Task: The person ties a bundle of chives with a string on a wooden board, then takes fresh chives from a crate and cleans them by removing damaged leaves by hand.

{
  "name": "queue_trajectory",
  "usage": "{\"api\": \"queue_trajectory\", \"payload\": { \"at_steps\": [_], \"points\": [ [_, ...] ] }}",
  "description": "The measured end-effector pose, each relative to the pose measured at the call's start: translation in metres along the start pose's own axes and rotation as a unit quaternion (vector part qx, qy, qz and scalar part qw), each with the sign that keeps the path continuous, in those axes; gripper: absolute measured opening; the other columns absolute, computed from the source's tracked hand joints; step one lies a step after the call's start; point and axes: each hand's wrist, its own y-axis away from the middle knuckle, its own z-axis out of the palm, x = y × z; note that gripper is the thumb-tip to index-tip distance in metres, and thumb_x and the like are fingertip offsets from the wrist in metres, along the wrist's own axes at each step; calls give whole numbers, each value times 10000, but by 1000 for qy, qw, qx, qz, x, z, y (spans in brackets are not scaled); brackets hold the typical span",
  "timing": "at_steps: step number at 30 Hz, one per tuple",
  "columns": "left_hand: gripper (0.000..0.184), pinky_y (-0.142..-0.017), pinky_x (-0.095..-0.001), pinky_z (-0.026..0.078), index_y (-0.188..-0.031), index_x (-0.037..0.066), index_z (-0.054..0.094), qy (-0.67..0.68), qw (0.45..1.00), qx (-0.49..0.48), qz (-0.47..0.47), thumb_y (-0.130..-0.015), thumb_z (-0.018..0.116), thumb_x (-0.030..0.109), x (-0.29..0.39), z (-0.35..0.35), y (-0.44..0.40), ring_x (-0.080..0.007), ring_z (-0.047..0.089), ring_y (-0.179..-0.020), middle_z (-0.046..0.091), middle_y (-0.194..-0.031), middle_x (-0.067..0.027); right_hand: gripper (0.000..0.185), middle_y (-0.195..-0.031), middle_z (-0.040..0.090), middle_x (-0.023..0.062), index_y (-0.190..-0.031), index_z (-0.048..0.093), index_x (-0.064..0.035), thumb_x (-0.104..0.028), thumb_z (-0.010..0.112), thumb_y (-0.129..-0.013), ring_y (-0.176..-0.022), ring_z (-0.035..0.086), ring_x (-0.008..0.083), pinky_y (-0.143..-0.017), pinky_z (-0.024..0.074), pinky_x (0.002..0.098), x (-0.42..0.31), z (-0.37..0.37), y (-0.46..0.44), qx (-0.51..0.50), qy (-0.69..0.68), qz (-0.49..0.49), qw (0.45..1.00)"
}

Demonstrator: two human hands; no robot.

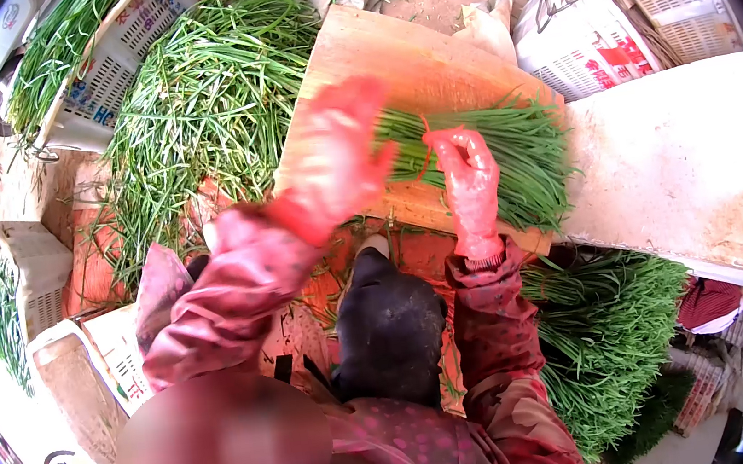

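A bundle of long green garlic chives (514, 149) lies on a wooden board (358, 48), with a thin red tie (424, 123) around it near one end. My right hand (471, 183), in a wet reddish glove, is at the near side of the bundle, thumb and fingers pinched together at the tie. My left hand (339, 157), gloved too, is over the board by the bundle's left end. Motion smears its fingers, so their grip cannot be made out.
A large loose heap of chives (198, 105) lies left of the board. More chives (616, 332) are piled at the lower right, below a pale slab (679, 166). White plastic crates (110, 69) stand around; the upper left one holds greens.
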Motion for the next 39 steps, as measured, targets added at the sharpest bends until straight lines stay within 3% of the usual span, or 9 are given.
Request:
{"api": "queue_trajectory", "payload": {
  "at_steps": [3,8,19,22,25,27,31,33,39],
  "points": [
    [803,-1136,-503,239,-1413,-20,351,-62,982,-174,25,-771,679,334,19,40,-4,-349,341,-1356,395,-1436,-197,71,-842,662,24,-815,611,-35,-57,642,-875,-663,516,63,-587,421,221,-33,-5,8,15,-136,169,976],
    [885,-1154,-510,204,-1433,-30,313,-59,991,-97,76,-740,701,359,5,70,44,-371,293,-1383,346,-1465,-210,45,-845,676,32,-859,618,-45,-65,587,-884,-596,476,55,-538,372,205,-30,-19,22,63,-124,266,954],
    [299,-1076,-511,337,-990,62,649,146,987,57,34,-693,668,98,46,99,22,-359,536,-1161,608,-1185,-168,45,-862,656,30,-902,616,-37,-70,586,-904,-674,562,79,-604,419,219,-30,-23,39,72,-181,244,950],
    [299,-1084,-521,327,-980,69,656,155,987,37,23,-683,676,94,47,99,23,-351,528,-1176,613,-1188,-152,40,-856,656,34,-885,609,-38,-61,583,-902,-658,547,77,-603,419,221,-33,-20,42,69,-206,249,944],
    [227,-959,-460,438,-948,65,657,176,983,55,-1,-721,661,72,38,82,3,-335,590,-1050,659,-1034,-134,48,-832,657,43,-859,598,-39,-58,578,-898,-632,529,77,-588,417,224,-38,-19,37,104,-199,244,943],
    [154,-769,-424,504,-918,59,661,123,992,41,-8,-772,614,49,21,67,-20,-337,630,-868,670,-882,-142,64,-824,664,55,-848,582,-37,-78,582,-896,-617,525,84,-578,428,231,-37,-25,42,-60,-181,248,950],
    [155,-713,-437,509,-917,65,683,68,994,-79,18,-796,588,84,-28,74,-48,-338,640,-755,676,-818,-154,79,-809,662,57,-847,581,-29,-92,607,-887,-647,555,95,-586,449,237,-30,-39,55,-209,-117,389,890],
    [201,-714,-432,510,-969,98,694,180,937,-288,83,-793,596,86,-35,71,-52,-349,639,-760,680,-829,-148,76,-806,657,49,-852,591,-27,-91,621,-879,-660,559,94,-597,449,234,-33,-41,66,-184,-145,402,885],
    [223,-666,-447,505,-948,128,691,132,900,-386,152,-734,635,108,-19,60,-63,-373,629,-731,660,-780,-150,76,-821,647,32,-884,627,-19,-88,650,-865,-706,568,95,-653,450,230,-22,-43,87,-149,-166,407,885]
  ]
}}
